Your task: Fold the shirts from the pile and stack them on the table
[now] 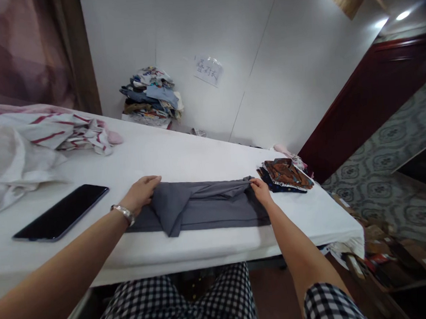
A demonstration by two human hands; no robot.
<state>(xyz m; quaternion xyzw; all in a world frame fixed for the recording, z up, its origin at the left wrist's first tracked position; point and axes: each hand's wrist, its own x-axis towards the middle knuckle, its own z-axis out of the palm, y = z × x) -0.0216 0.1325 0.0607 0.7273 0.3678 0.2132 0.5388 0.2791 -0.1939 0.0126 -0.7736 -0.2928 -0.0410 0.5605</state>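
Observation:
A dark grey garment (pixel 216 212) lies in a long, partly folded strip across the white-covered table (pixel 198 155). At its left end, my left hand (pixel 142 193) is closed on the cloth's upper corner; some of its fingers are hidden. A pointed flap hangs forward over the strip beside that hand. My right hand (pixel 261 191) pinches the upper edge at the right end. Between the two hands the top layer is creased and slightly slack.
Left of my hands lies a black smartphone (pixel 63 211). Crumpled white clothes (pixel 12 159) and a red-striped cloth (pixel 54 129) are behind it. Folded patterned clothes (pixel 287 173) sit at right. A tall clothes stack (pixel 153 95) stands by the wall, near a paper sign (pixel 209 71).

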